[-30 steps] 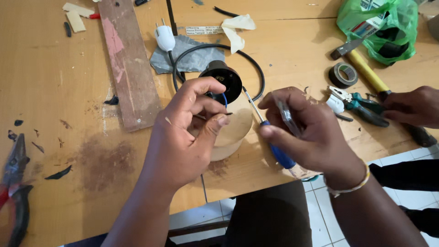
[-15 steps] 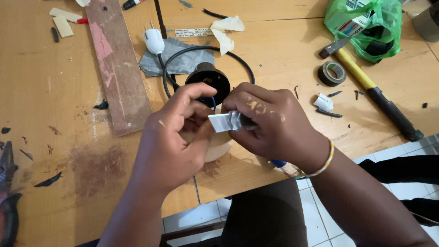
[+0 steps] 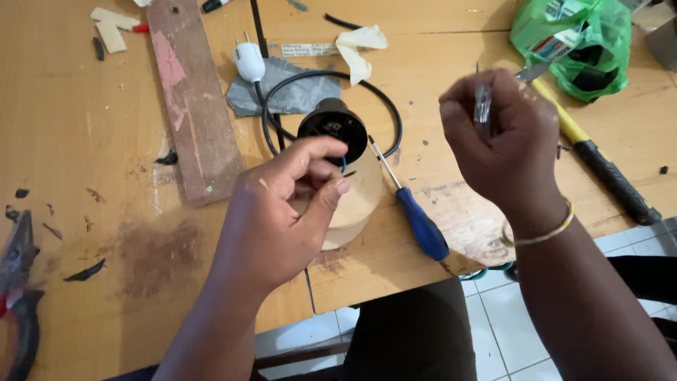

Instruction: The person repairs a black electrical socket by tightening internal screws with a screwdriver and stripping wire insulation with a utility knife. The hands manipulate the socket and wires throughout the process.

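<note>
Seen from above, the left hand point(image 3: 282, 212) sits low and central, fingers curled inward with the thumb pressed toward the fingertips, its forearm running down to the lower left. The right hand point(image 3: 504, 137) is raised, apart from the left, closed in a loose fist, apparently pinching something slim. A thin band circles the right wrist, the forearm angling to the lower right.

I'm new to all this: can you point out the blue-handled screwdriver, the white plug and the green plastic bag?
blue-handled screwdriver point(image 3: 422, 227), head view, on its blue handle.
white plug point(image 3: 249, 62), head view, on its white body.
green plastic bag point(image 3: 605, 28), head view, on its right side.
</note>
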